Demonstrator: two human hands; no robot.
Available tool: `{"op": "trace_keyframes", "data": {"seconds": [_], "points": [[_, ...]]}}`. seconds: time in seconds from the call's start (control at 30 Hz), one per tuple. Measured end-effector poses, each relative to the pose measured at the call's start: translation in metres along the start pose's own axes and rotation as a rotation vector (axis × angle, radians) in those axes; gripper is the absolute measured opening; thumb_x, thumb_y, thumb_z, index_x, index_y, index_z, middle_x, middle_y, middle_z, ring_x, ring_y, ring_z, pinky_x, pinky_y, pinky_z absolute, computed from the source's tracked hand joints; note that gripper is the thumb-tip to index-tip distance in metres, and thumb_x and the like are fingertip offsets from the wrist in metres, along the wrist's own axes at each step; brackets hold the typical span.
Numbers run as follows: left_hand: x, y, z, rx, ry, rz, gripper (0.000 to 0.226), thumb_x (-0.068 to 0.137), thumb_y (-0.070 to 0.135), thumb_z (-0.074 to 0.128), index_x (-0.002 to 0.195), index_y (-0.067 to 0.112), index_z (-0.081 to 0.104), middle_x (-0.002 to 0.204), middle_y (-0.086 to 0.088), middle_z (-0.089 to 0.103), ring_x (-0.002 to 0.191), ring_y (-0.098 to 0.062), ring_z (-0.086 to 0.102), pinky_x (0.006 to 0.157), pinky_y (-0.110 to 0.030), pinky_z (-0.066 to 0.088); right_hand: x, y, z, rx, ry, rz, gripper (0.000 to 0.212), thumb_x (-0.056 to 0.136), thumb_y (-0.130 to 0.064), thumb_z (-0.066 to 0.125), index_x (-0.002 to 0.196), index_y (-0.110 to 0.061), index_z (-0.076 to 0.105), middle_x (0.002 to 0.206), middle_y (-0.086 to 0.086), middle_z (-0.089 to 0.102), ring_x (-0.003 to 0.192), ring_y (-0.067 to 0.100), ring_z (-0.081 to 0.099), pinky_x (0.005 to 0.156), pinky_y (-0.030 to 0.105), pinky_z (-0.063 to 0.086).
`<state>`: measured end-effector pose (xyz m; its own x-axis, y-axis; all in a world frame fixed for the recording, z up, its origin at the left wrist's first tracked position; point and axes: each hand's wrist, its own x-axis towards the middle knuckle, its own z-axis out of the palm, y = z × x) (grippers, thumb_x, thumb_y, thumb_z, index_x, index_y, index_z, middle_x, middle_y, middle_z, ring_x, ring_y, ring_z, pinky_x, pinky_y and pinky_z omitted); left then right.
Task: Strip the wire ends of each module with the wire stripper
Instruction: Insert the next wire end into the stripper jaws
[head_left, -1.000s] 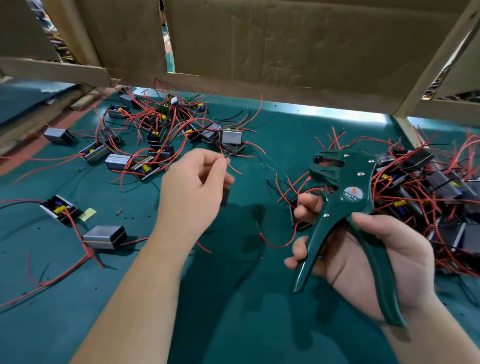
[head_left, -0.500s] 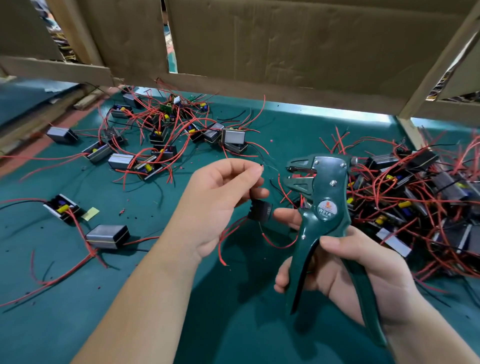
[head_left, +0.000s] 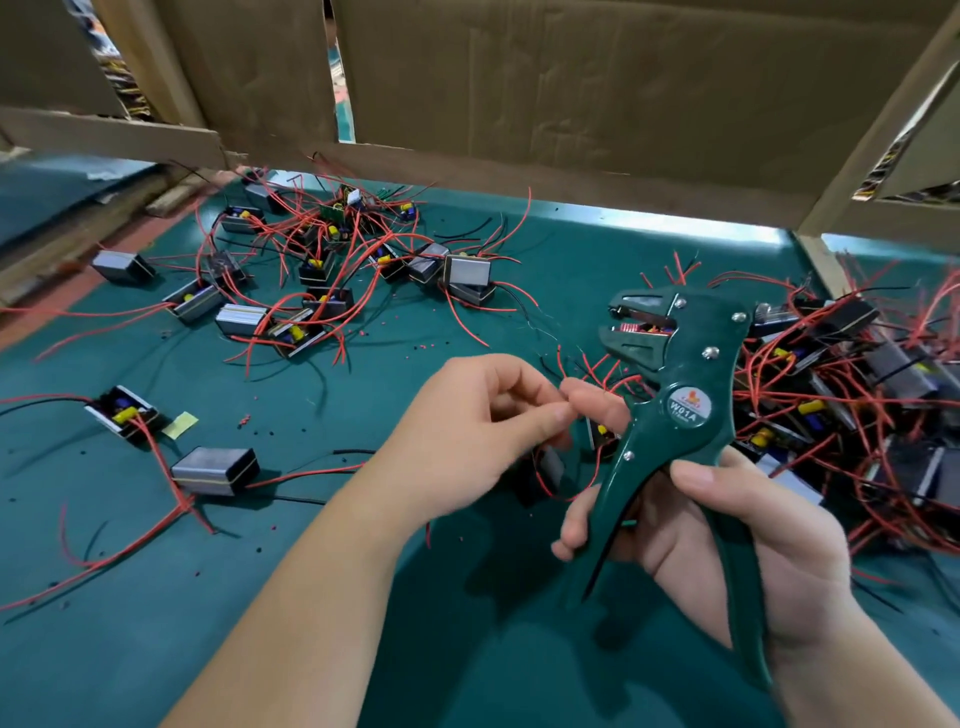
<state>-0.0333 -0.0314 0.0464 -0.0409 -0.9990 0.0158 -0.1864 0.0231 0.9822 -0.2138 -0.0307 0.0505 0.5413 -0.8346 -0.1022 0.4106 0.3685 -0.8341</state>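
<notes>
1. L hand (head_left: 467, 431), ctr frame: thumb & forefinger are pinching a thin red wire (head_left: 559, 358); other fingers are curling inward.
2. Module (head_left: 543, 470), small dark box: hanging just below those fingertips, partly hidden.
3. R hand (head_left: 727, 545), lower right: gripping both handles of the green wire stripper (head_left: 680, 384), forefinger reaching out & touching the L fingertips. Jaws are standing apart, facing left, near the wire end.
4. Module pile (head_left: 462, 271), upper left, & tangled heap (head_left: 841, 317), right edge: lying on green mat (head_left: 260, 623).
</notes>
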Motion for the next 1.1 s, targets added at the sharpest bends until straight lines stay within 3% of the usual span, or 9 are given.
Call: {"op": "trace_keyframes", "data": {"seconds": [0.07, 0.1, 0.2, 0.37, 0.57, 0.7, 0.8, 0.87, 1.1], "points": [[0.000, 0.000, 0.001, 0.059, -0.005, 0.003, 0.011, 0.089, 0.019, 0.066, 0.078, 0.019, 0.063, 0.072, 0.000, 0.073, 0.061, -0.012, 0.066, 0.065, -0.028, 0.052, 0.000, -0.001, 0.002, 0.088, -0.106, -0.002, 0.075, 0.057, -0.023, 0.084, 0.124, 0.001, 0.060, 0.084, 0.033, 0.058, 0.067, 0.041, 0.061, 0.066, 0.052, 0.052], [0.001, 0.000, 0.000, 0.114, -0.011, 0.013, 0.011, 0.089, 0.020, 0.066, 0.078, 0.021, 0.064, 0.073, 0.002, 0.074, 0.063, -0.008, 0.067, 0.067, -0.024, 0.052, -0.001, -0.001, 0.001, 0.097, -0.110, -0.001, 0.082, 0.055, -0.025, 0.084, 0.127, 0.002, 0.057, 0.086, 0.034, 0.058, 0.068, 0.043, 0.061, 0.068, 0.056, 0.051], [0.002, 0.001, 0.000, 0.233, -0.004, 0.048, 0.014, 0.090, 0.019, 0.064, 0.076, 0.023, 0.065, 0.075, 0.010, 0.073, 0.068, -0.003, 0.065, 0.070, -0.018, 0.051, 0.001, -0.003, -0.005, 0.114, -0.106, 0.002, 0.086, 0.055, -0.025, 0.083, 0.131, 0.000, 0.054, 0.085, 0.032, 0.059, 0.070, 0.042, 0.062, 0.070, 0.054, 0.052], [0.005, -0.004, 0.007, 0.169, 0.107, 0.063, 0.016, 0.092, 0.018, 0.059, 0.077, 0.023, 0.060, 0.072, 0.007, 0.071, 0.071, -0.020, 0.065, 0.071, -0.034, 0.051, 0.002, -0.006, -0.001, 0.141, -0.066, 0.022, 0.092, 0.048, -0.027, 0.086, 0.130, 0.001, 0.054, 0.085, 0.030, 0.059, 0.070, 0.040, 0.062, 0.067, 0.051, 0.053], [0.004, -0.004, 0.010, 0.064, 0.222, 0.128, 0.017, 0.094, 0.018, 0.058, 0.078, 0.024, 0.057, 0.065, 0.006, 0.069, 0.064, -0.012, 0.067, 0.065, -0.024, 0.052, 0.000, -0.005, -0.004, 0.157, -0.094, 0.020, 0.083, 0.053, -0.027, 0.083, 0.125, 0.005, 0.057, 0.107, 0.033, 0.058, 0.070, 0.042, 0.062, 0.068, 0.054, 0.052], [0.006, 0.001, 0.004, -0.013, 0.262, 0.245, 0.012, 0.092, 0.020, 0.058, 0.080, 0.020, 0.058, 0.064, 0.006, 0.064, 0.062, -0.007, 0.059, 0.062, -0.017, 0.046, -0.001, -0.006, -0.005, 0.245, -0.130, -0.011, 0.078, 0.060, -0.026, 0.078, 0.128, 0.004, 0.054, 0.133, 0.022, 0.054, 0.072, 0.037, 0.064, 0.071, 0.051, 0.054], [0.004, 0.005, 0.002, -0.118, 0.177, 0.290, 0.011, 0.090, 0.021, 0.058, 0.079, 0.022, 0.059, 0.063, 0.007, 0.062, 0.065, -0.010, 0.057, 0.064, -0.024, 0.047, 0.003, -0.005, -0.007, 0.266, 0.000, 0.005, 0.079, 0.049, -0.025, 0.080, 0.121, 0.002, 0.061, 0.119, 0.020, 0.062, 0.069, 0.033, 0.065, 0.069, 0.048, 0.056], [0.004, 0.005, 0.001, -0.123, 0.150, 0.312, 0.012, 0.089, 0.018, 0.059, 0.078, 0.022, 0.060, 0.061, 0.007, 0.061, 0.061, -0.007, 0.055, 0.061, -0.019, 0.045, 0.005, -0.002, -0.006, 0.245, 0.002, 0.053, 0.072, 0.046, -0.023, 0.082, 0.112, 0.001, 0.066, 0.102, 0.021, 0.064, 0.067, 0.034, 0.064, 0.066, 0.048, 0.056], [0.004, 0.005, -0.002, -0.050, 0.236, 0.328, 0.011, 0.086, 0.015, 0.061, 0.075, 0.017, 0.062, 0.059, 0.011, 0.056, 0.056, -0.004, 0.050, 0.055, -0.014, 0.042, 0.002, -0.002, -0.001, 0.209, -0.332, 0.240, 0.046, 0.069, -0.013, 0.079, 0.106, 0.009, 0.062, 0.082, 0.029, 0.061, 0.069, 0.043, 0.063, 0.066, 0.048, 0.054]]}}
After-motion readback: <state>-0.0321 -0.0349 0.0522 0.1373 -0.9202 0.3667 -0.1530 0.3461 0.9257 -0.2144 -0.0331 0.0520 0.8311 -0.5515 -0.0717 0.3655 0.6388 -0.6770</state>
